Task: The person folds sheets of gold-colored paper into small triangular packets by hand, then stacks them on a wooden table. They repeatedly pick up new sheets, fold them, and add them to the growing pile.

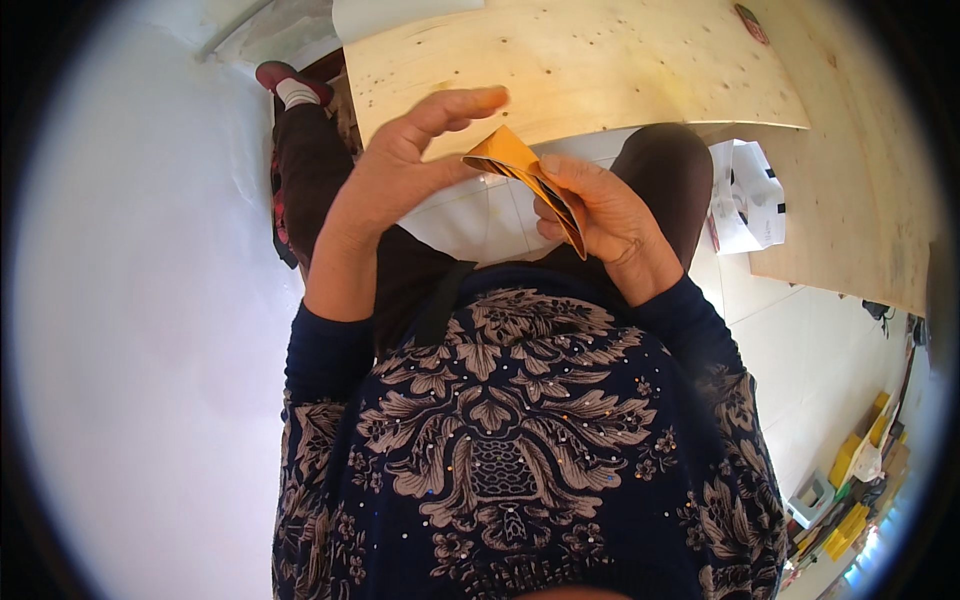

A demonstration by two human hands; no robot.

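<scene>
Pale knotty plywood [560, 60] stretches across the far side — and up between the knees [665, 165] we have a folded orange piece [508, 150], its edge gaping to show narrow layers inside! Right hand [607, 215] has it pinched, thumb on one face, fingers beneath; left hand [403, 155] hangs open at the other end, fingers reaching forward — whether its thumb touches, I can't tell

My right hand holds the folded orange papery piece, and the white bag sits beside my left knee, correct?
Wrong side: the head view shows the white bag with black patches beside your right knee. Your right hand does hold the folded orange papery piece.
</scene>
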